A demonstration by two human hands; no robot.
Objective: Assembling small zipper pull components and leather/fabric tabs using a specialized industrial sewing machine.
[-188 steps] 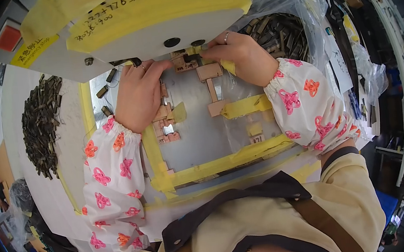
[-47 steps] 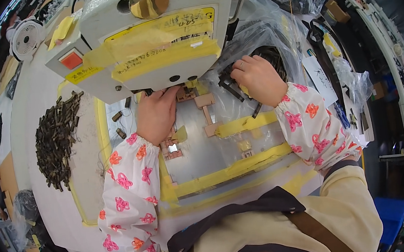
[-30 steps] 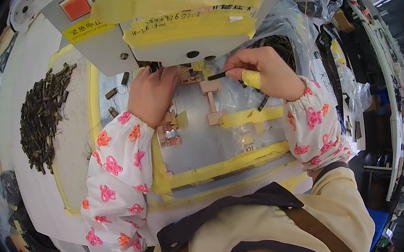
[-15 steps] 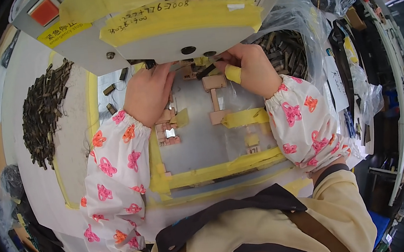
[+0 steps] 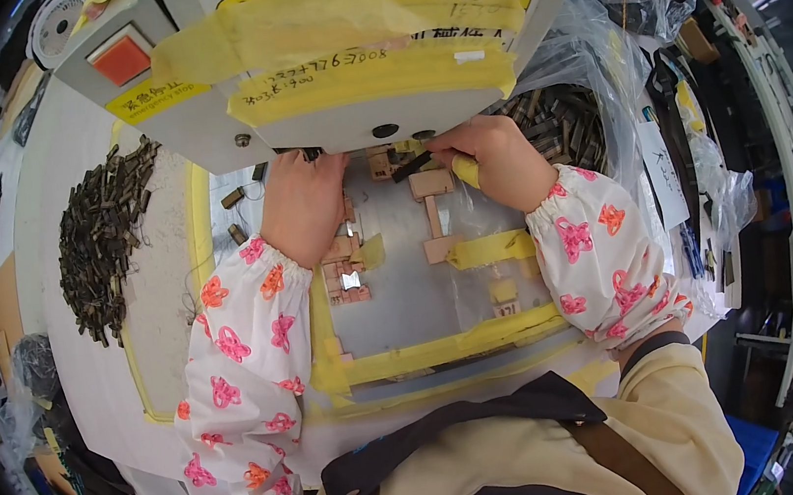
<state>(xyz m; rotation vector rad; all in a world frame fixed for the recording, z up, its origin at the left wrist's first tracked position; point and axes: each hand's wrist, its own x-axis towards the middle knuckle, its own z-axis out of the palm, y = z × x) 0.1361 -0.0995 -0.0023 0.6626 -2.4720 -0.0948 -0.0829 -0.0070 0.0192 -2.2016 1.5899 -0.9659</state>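
My right hand, with yellow tape round one finger, is closed in a pinch on a short dark strip. The strip lies tilted just below the front edge of the white machine head. My left hand reaches under the same edge, and its fingertips are hidden there. Below it, small pink blocks are set in a column on the grey metal plate. A pink I-shaped block piece stands on the plate near my right hand.
A heap of dark small blocks covers part of the board at left; more dark pieces lie at right beside clear plastic sheeting. Yellow tape edges the plate. A red button sits on the machine's left.
The whole view has shifted, so the machine and plate sit lower and slightly to the right. Both hands keep about the same places at the machine edge, the dark strip still in my right.
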